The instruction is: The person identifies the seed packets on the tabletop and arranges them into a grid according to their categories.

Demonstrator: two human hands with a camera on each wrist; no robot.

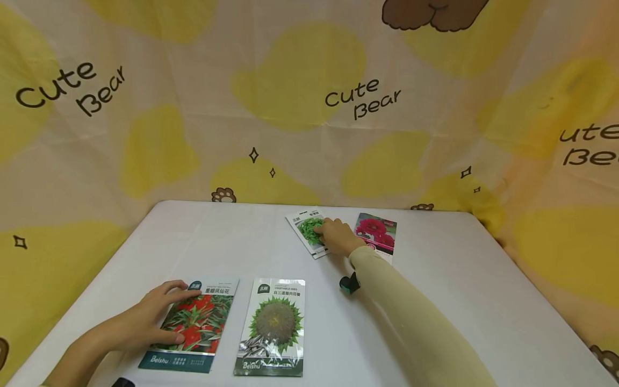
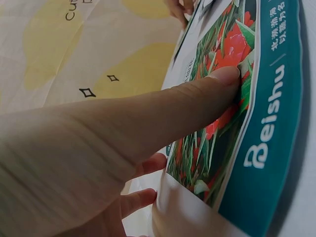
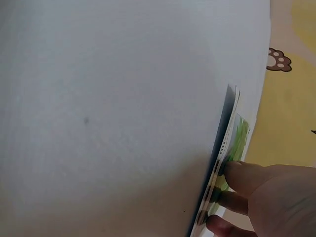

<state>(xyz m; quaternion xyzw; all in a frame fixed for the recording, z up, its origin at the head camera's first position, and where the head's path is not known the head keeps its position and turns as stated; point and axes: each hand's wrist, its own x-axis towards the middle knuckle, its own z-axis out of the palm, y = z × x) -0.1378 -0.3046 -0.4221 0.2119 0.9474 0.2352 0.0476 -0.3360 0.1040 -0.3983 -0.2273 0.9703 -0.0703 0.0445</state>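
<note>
My left hand rests on a seed packet with red flowers. In the left wrist view its straight thumb lies across the flower picture, other fingertips at the packet's edge. At the back of the table, my right hand holds a seed packet with green leaves. The right wrist view shows the fingers at the side of thin, layered packet edges, which are tilted up from the white surface. Close to the right hand lies a packet with magenta flowers, partly hidden by the hand and sleeve.
A sunflower seed packet lies to the right of the red-flower one. The white table ends at a yellow patterned cloth backdrop. A dark band piece shows beside the right sleeve.
</note>
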